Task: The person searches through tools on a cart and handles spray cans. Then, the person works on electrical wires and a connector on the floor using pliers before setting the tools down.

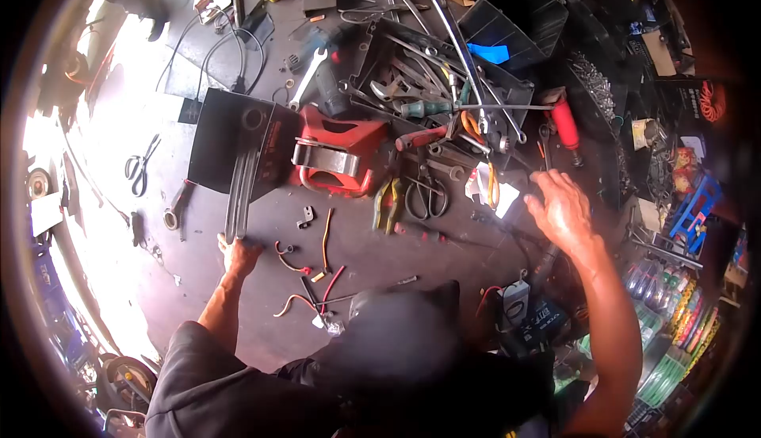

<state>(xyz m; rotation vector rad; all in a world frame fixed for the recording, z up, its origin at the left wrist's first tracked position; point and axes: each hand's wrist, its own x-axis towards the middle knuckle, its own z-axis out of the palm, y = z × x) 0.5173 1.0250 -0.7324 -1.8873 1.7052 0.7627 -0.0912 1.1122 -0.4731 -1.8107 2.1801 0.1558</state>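
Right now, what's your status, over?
Left hand at near end of dark strip. Right hand outstretched, seems empty. Strip overlaps black box. Scissors and pliers between hands.

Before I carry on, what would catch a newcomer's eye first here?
Probably the bright red piece with its shiny metal band near the middle of the table, beside a black boxy part. Next, the heap of hand tools beyond it to the right. Then the left hand, its fingers at the near end of a long dark strip.
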